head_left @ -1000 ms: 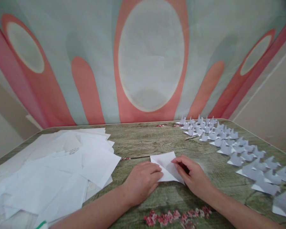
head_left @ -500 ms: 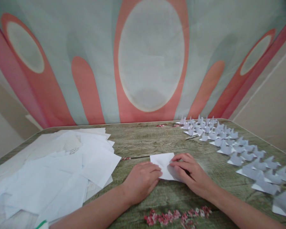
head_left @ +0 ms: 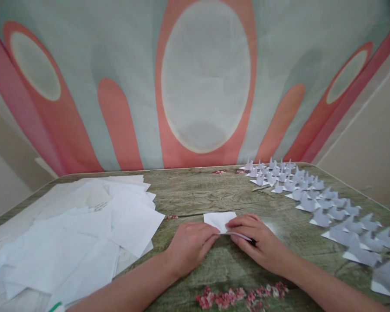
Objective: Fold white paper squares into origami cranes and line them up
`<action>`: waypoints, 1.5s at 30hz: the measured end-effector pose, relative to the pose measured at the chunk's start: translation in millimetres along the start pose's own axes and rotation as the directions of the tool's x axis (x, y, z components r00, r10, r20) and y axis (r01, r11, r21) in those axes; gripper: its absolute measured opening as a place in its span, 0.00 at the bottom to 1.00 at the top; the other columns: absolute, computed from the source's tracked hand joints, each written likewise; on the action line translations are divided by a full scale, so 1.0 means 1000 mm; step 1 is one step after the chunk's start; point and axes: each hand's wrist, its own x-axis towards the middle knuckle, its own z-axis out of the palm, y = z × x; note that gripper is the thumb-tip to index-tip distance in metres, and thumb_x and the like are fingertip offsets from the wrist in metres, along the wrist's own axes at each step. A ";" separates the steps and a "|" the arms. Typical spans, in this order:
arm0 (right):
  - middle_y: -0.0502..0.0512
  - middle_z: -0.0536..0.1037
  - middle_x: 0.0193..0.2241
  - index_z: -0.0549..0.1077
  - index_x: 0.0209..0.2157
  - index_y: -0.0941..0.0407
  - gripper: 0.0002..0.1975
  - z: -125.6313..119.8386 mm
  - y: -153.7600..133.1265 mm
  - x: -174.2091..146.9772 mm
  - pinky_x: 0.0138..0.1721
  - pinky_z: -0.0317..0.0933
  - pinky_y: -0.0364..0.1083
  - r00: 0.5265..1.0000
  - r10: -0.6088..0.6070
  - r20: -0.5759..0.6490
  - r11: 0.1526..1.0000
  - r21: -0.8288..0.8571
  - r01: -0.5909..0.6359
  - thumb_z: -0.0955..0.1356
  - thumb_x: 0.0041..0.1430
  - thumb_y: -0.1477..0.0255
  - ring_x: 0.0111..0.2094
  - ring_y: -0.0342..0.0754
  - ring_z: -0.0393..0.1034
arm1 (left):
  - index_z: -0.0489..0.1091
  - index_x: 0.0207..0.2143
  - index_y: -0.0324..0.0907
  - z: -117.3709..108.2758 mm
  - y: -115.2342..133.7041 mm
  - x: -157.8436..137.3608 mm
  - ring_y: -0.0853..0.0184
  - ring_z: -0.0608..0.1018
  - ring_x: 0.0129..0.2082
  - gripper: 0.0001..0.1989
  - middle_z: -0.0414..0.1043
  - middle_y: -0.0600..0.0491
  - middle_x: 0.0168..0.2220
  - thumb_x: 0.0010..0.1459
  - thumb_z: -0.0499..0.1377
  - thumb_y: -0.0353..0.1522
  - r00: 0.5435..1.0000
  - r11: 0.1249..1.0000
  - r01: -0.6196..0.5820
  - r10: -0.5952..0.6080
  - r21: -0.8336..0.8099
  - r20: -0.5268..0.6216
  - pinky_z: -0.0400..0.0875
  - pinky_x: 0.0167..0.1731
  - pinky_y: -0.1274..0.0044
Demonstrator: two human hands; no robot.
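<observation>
A small white sheet of paper [head_left: 220, 220] lies at the middle of the table, its near edge lifted and bent up. My left hand [head_left: 192, 245] grips that edge at the left, fingers closed over it. At the right, my right hand [head_left: 254, 238] pinches the same edge, the thumb below and the fingers on top. Part of the sheet is hidden under the fingers of both hands.
A wide pile of loose white sheets [head_left: 61, 242] covers the left of the table [head_left: 185, 190]. Several rows of folded white paper birds [head_left: 307, 201] stand along the right side. A patterned backdrop [head_left: 206, 160] rises behind the far edge.
The paper's near edge, flat on the table before, is now raised and bent up. My right hand has turned, bringing its thumb under the edge. My left hand has barely shifted.
</observation>
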 end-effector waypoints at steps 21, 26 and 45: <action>0.52 0.66 0.31 0.63 0.22 0.56 0.15 0.006 0.006 0.004 0.35 0.56 0.43 0.950 0.296 -0.096 0.931 0.253 -0.264 0.59 0.62 0.67 0.33 0.44 0.62 | 0.71 0.35 0.42 0.000 -0.002 0.006 0.70 0.72 0.27 0.13 0.72 0.56 0.28 0.61 0.48 0.37 0.945 0.908 0.311 -0.328 -0.279 -0.015 0.63 0.28 0.81; 0.52 0.67 0.31 0.64 0.22 0.56 0.15 0.007 0.007 0.003 0.34 0.57 0.43 0.947 0.313 -0.073 0.927 0.239 -0.288 0.60 0.61 0.67 0.31 0.44 0.63 | 0.63 0.49 0.42 0.000 -0.005 0.006 0.68 0.74 0.30 0.15 0.73 0.53 0.35 0.59 0.52 0.35 0.938 0.911 0.310 -0.339 -0.271 -0.067 0.67 0.33 0.77; 0.50 0.68 0.25 0.64 0.19 0.56 0.13 0.007 0.017 0.012 0.32 0.58 0.43 0.947 0.305 -0.105 0.947 0.140 -0.289 0.63 0.56 0.70 0.28 0.44 0.64 | 0.39 0.62 0.35 0.015 0.038 -0.018 0.59 0.39 0.63 0.40 0.34 0.45 0.64 0.57 0.37 0.54 0.951 0.959 -0.065 -0.025 0.278 0.307 0.38 0.60 0.66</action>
